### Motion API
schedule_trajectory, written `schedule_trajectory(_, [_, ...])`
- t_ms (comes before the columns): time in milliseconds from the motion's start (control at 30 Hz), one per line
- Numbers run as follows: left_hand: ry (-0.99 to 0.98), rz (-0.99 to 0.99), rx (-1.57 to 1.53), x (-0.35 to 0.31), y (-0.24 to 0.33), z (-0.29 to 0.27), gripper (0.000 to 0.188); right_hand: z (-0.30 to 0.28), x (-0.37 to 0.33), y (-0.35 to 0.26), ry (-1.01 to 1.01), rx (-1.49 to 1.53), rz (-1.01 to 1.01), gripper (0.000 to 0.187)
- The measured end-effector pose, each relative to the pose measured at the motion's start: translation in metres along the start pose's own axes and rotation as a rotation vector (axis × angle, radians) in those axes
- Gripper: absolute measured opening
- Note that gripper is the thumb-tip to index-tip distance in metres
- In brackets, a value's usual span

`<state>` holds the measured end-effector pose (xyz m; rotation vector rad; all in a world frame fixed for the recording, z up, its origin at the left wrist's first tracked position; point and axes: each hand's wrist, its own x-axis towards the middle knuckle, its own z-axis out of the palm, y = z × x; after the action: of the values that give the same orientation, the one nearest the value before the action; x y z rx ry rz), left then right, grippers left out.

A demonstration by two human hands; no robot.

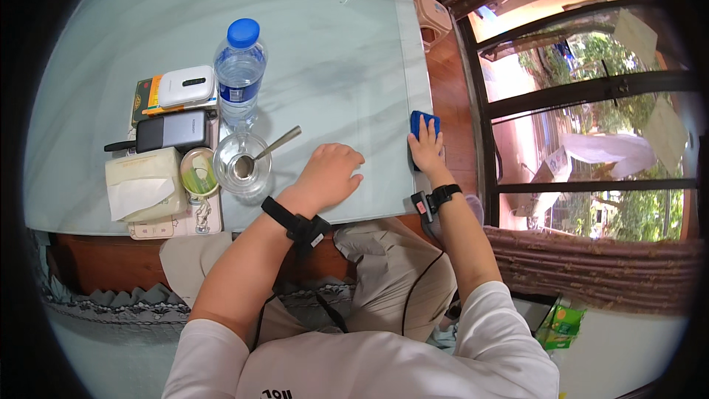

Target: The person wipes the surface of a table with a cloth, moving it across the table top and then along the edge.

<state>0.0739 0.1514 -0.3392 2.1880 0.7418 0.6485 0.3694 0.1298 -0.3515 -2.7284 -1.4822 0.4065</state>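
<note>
My right hand [426,149] holds a folded blue cloth [423,120] at the table's right edge, its fingers spread over the cloth and pressing it down. On the tabletop near the front edge rests my left hand [330,175], empty, with loosely bent fingers and the thumb apart from them. Left of that hand stands a clear glass [240,181] with a metal spoon [278,142] leaning in it. Just behind the glass is a water bottle [240,77] with a blue cap. Both wrists wear black straps.
At the left lie a tissue pack [148,177], a round green-and-white container [198,171], a grey-and-black power bank [173,131] and a white device [187,86] on a box. A stool [432,18] stands beyond the pale table's [325,52] right edge, near glazed doors [591,103].
</note>
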Motion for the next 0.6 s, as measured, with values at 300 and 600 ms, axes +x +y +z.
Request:
schedule_trajectory(300, [-0.06,-0.021,-0.019,-0.004,-0.005,-0.005,0.028,0.016,-0.105,0.003,0.195,0.163,0.127,0.065])
schedule_trajectory(600, [-0.028,0.068,-0.024,-0.004,-0.012,-0.008,0.026,0.01,-0.12,0.022,0.428,0.464,0.037,0.064])
